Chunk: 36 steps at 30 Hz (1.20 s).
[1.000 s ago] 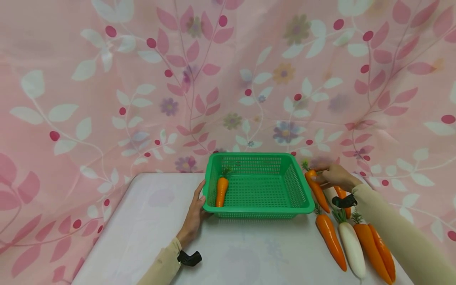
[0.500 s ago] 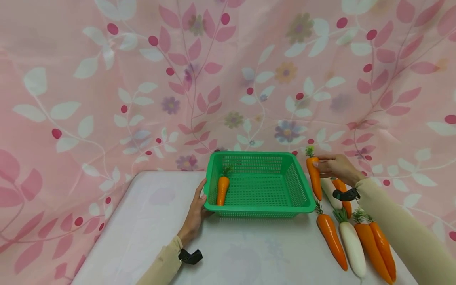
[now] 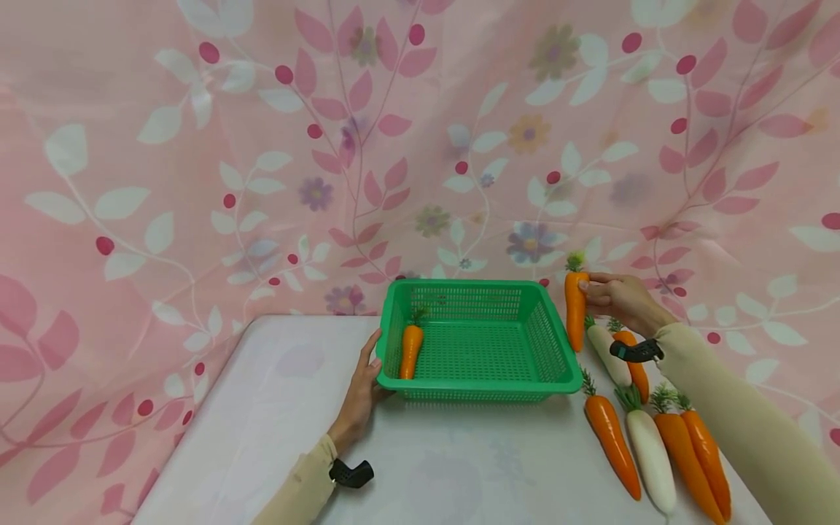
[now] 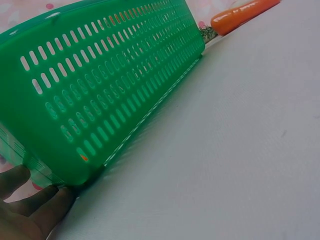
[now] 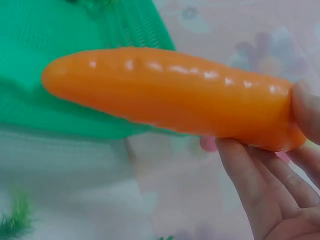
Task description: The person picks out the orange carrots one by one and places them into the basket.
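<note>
My right hand pinches an orange carrot near its leafy top, holding it upright just beyond the right rim of the green basket. In the right wrist view the thumb and fingers grip the thick end of the carrot, and its tip points over the basket. Along the basket's left side, my left hand touches the outer wall near the front corner. The left wrist view has its fairly straight fingers against the basket's lower corner. Another carrot lies inside the basket at the left.
Right of the basket, several vegetables lie on the white table: a single carrot, a white radish, a pair of carrots, and farther back another radish beside a carrot. A pink floral cloth hangs behind.
My right hand has lifted the carrot from beside the basket, raising and straightening it upright. A radish behind it is now more exposed. The left hand and basket have stayed put.
</note>
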Motion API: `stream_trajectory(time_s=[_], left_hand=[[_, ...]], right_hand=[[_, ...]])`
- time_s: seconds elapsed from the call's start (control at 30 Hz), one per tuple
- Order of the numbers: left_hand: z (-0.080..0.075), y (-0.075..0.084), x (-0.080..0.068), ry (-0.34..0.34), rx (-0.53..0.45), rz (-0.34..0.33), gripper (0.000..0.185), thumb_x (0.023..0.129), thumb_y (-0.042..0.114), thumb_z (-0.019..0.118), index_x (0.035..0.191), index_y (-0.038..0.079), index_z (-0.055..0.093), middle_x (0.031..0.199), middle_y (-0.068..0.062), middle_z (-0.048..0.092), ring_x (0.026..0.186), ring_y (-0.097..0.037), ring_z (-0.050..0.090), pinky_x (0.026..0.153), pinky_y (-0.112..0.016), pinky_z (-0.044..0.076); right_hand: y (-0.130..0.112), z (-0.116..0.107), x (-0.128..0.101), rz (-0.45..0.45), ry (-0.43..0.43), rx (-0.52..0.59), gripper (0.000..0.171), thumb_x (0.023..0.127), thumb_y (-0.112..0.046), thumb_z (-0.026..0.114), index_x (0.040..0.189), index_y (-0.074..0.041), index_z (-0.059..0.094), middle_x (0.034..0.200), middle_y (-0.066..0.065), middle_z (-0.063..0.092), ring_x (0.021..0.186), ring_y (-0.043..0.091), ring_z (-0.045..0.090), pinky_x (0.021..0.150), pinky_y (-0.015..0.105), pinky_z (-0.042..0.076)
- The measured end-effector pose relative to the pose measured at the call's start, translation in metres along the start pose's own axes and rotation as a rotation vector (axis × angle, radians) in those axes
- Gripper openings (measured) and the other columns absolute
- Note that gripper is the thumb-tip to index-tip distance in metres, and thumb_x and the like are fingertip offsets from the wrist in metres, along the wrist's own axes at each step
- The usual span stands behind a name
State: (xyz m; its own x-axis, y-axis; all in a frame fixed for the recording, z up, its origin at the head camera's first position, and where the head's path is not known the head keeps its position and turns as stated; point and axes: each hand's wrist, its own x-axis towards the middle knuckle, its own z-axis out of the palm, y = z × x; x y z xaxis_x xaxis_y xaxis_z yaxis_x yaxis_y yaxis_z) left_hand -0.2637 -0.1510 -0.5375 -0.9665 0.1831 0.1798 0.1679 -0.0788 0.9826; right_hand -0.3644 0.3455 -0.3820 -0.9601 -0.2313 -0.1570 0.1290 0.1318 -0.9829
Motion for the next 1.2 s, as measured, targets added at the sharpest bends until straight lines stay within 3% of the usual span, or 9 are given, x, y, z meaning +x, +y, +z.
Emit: stream_trajectory(time_s=[0.2, 0.33, 0.47, 0.67, 1.0, 1.2], left_hand=[[0.0, 0.002, 0.0, -0.003, 0.006, 0.005, 0.05, 0.107, 0.04, 0.032, 0.155, 0.046, 0.018, 0.163, 0.007, 0.01, 0.139, -0.041, 0.034, 0.1, -0.06, 0.042], [0.0, 0.002, -0.002, -0.006, -0.003, -0.005, 0.05, 0.108, 0.036, 0.03, 0.155, 0.046, 0.016, 0.163, 0.006, 0.009, 0.139, -0.041, 0.035, 0.101, -0.061, 0.041], [0.0, 0.005, -0.004, -0.023, -0.008, -0.01, 0.051, 0.109, 0.032, 0.027, 0.157, 0.042, 0.012, 0.163, 0.002, 0.007, 0.138, -0.044, 0.036, 0.102, -0.061, 0.039], [0.002, 0.018, -0.008, -0.052, -0.01, -0.015, 0.055, 0.109, 0.03, 0.027, 0.16, 0.031, 0.008, 0.164, -0.002, 0.004, 0.137, -0.047, 0.035, 0.102, -0.06, 0.04], [-0.003, -0.001, -0.003, -0.016, -0.01, 0.004, 0.052, 0.109, 0.034, 0.03, 0.157, 0.04, 0.014, 0.163, 0.002, 0.009, 0.136, -0.044, 0.039, 0.101, -0.059, 0.041], [-0.001, -0.002, -0.002, -0.014, 0.002, 0.029, 0.052, 0.108, 0.038, 0.033, 0.157, 0.042, 0.016, 0.163, 0.005, 0.01, 0.136, -0.042, 0.039, 0.1, -0.057, 0.042]], right_hand=[[-0.004, 0.005, 0.003, 0.009, -0.035, 0.115, 0.074, 0.1, -0.022, 0.058, 0.156, 0.003, 0.017, 0.109, -0.004, 0.069, 0.098, 0.017, 0.071, 0.088, 0.036, 0.055], [-0.004, 0.012, 0.006, -0.007, -0.086, 0.157, 0.067, 0.101, -0.02, 0.057, 0.154, 0.002, 0.023, 0.114, 0.0, 0.066, 0.102, 0.02, 0.069, 0.092, 0.038, 0.053], [-0.004, 0.021, 0.009, -0.025, -0.112, 0.18, 0.056, 0.101, -0.019, 0.057, 0.148, 0.002, 0.034, 0.115, 0.003, 0.066, 0.102, 0.021, 0.069, 0.092, 0.039, 0.053], [-0.002, 0.041, 0.015, -0.012, -0.112, 0.134, 0.064, 0.102, -0.02, 0.055, 0.153, 0.004, 0.024, 0.111, 0.0, 0.067, 0.1, 0.019, 0.07, 0.089, 0.037, 0.055], [-0.004, 0.076, 0.026, -0.022, -0.128, 0.14, 0.063, 0.1, -0.021, 0.058, 0.151, 0.005, 0.03, 0.122, 0.006, 0.059, 0.104, 0.019, 0.067, 0.092, 0.038, 0.053], [-0.003, 0.092, 0.031, -0.018, -0.124, 0.18, 0.065, 0.098, -0.018, 0.061, 0.151, 0.003, 0.03, 0.12, 0.006, 0.061, 0.104, 0.021, 0.068, 0.095, 0.043, 0.051]])
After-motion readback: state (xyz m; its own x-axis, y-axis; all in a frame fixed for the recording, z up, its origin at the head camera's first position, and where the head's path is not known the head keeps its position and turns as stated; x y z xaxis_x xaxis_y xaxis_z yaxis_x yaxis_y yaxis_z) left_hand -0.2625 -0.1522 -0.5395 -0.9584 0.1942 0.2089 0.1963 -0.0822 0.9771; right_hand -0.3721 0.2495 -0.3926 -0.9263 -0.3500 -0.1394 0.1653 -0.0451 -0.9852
